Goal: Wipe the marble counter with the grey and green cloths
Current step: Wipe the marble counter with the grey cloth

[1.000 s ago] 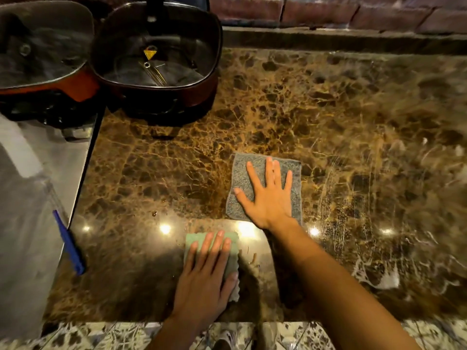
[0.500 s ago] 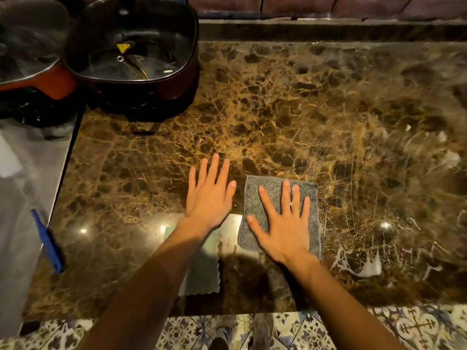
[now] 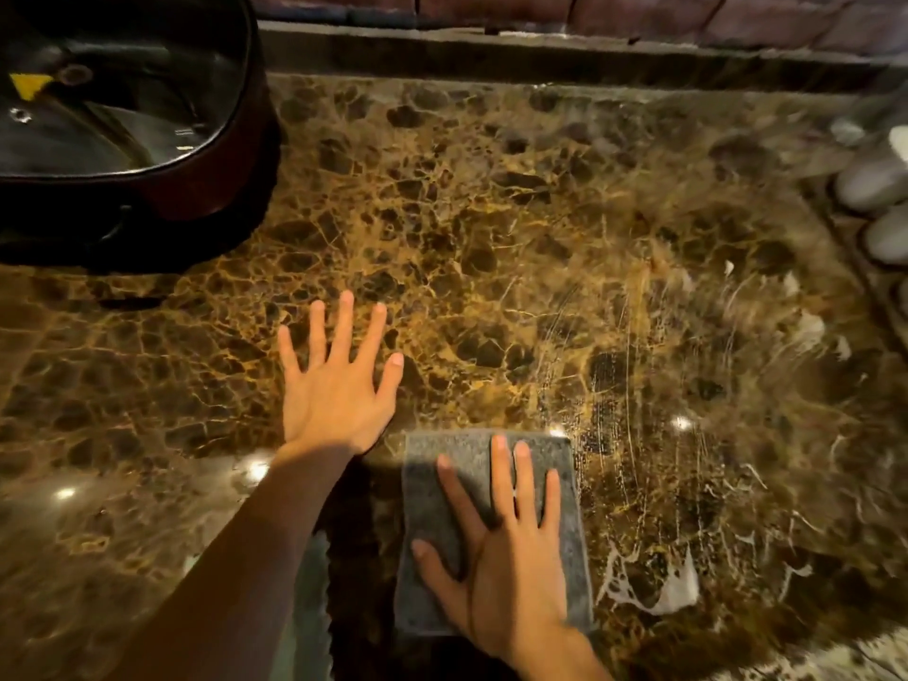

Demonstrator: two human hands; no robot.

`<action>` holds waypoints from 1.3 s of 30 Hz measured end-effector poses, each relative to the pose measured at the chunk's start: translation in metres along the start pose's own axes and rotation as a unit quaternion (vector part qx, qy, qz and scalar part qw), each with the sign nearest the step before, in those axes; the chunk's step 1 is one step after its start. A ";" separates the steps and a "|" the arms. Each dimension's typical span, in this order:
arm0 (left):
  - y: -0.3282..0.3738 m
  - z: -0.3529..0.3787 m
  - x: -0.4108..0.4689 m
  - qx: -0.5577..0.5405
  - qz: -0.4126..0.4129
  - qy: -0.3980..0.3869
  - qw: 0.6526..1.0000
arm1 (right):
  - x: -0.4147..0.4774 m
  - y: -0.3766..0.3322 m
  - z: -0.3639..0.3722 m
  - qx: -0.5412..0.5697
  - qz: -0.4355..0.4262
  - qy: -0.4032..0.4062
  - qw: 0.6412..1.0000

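The brown marble counter [image 3: 491, 238] fills the view. The grey cloth [image 3: 442, 489] lies flat near the front edge, and my right hand [image 3: 506, 557] presses on it with the palm down and the fingers spread. My left hand [image 3: 339, 380] is spread flat over bare marble, just left of and beyond the grey cloth, with nothing under it. Only a thin strip of the green cloth [image 3: 314, 616] shows beside my left forearm; the rest is hidden under the arm.
A dark electric pot [image 3: 147, 189] stands at the back left. Pale rounded objects [image 3: 874, 184] sit at the right edge. White soapy streaks [image 3: 658, 587] smear the marble right of the grey cloth. A raised ledge and a brick wall [image 3: 589, 17] close the back.
My left hand came off the green cloth and moved forward onto bare marble. My right hand slid the grey cloth back toward the front edge. The view has shifted right.
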State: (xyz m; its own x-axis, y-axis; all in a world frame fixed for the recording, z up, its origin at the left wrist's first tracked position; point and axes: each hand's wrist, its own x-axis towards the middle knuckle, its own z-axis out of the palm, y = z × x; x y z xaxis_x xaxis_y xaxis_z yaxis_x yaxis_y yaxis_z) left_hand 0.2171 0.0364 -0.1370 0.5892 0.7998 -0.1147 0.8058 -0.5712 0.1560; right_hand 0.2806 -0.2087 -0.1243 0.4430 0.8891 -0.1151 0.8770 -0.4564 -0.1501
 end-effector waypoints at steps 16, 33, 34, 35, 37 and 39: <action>-0.001 0.003 -0.002 -0.026 0.002 0.020 0.999 | 0.297 0.054 -0.039 0.030 0.067 -0.023 0.997; 0.003 -0.007 -0.002 -0.003 0.001 -0.018 1.000 | -0.103 0.011 0.009 -0.013 0.009 -0.026 1.000; 0.003 -0.007 -0.002 -0.007 -0.001 -0.020 1.000 | -0.109 0.012 0.009 -0.017 0.014 -0.034 0.999; 0.003 -0.008 -0.001 -0.011 0.001 -0.023 1.000 | -0.110 0.012 0.009 -0.020 0.019 -0.041 0.999; 0.006 -0.010 0.000 -0.012 0.014 -0.029 0.999 | -0.097 0.013 0.006 -0.014 0.024 -0.034 0.999; 0.013 -0.009 -0.002 -0.010 0.023 -0.033 0.999 | -0.072 0.015 0.003 0.000 0.032 -0.015 0.999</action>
State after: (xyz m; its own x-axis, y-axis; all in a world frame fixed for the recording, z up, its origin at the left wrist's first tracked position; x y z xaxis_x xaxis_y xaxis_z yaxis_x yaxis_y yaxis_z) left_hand 0.2258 0.0288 -0.1260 0.6280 0.7589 -0.1721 0.7774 -0.6019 0.1825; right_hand 0.2612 -0.2794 -0.1216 0.4921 0.8570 -0.1532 0.8475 -0.5118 -0.1407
